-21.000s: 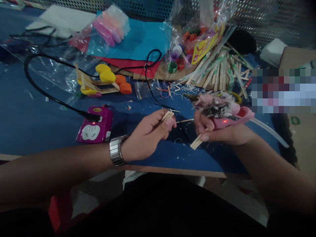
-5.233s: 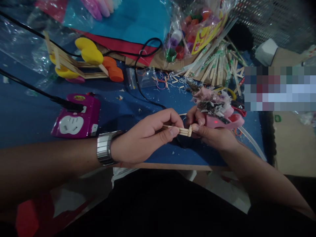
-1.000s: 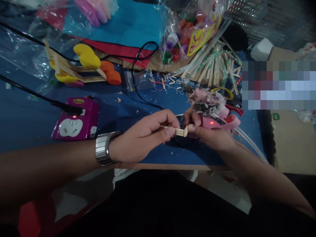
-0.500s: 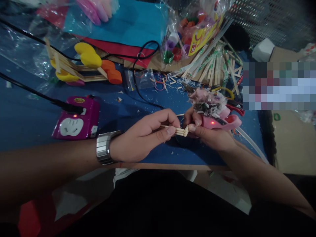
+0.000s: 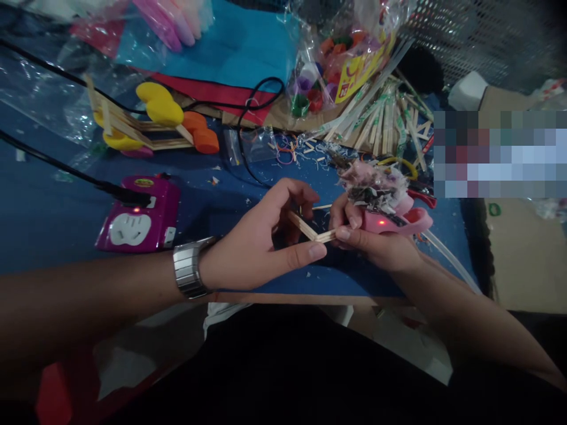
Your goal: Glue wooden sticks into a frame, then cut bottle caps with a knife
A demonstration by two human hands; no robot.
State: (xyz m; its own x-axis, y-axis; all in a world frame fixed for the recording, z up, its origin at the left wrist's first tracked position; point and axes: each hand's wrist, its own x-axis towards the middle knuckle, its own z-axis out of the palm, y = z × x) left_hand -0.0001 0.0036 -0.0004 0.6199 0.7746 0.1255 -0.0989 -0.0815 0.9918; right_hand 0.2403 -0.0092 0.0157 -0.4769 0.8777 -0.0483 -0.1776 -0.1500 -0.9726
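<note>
A small V-shaped piece of joined wooden sticks point(image 5: 305, 228) hangs between my hands above the blue table point(image 5: 212, 206). My right hand point(image 5: 376, 239) pinches its right end between thumb and fingers. On the left, my left hand point(image 5: 261, 242), with a silver watch at the wrist, has its thumb stretched below the bend and its fingers curved above, spread around the left arm of the piece; the thumb is apart from the fingers. Just beyond my right hand lies a pink glue gun point(image 5: 398, 219) with a lit red light and a clump of debris at its front.
A purple power socket point(image 5: 137, 215) with a black cable sits at left. Behind it is a stick frame with yellow and orange pieces point(image 5: 159, 105). Bundled wooden sticks point(image 5: 381, 121) and a bag of coloured caps point(image 5: 314, 88) lie at the back. Cardboard point(image 5: 527, 254) is at right.
My left thumb and fingers have spread apart from their pinch on the sticks. The stick piece now shows a wider V with its bend lower and to the left. My right hand has barely moved.
</note>
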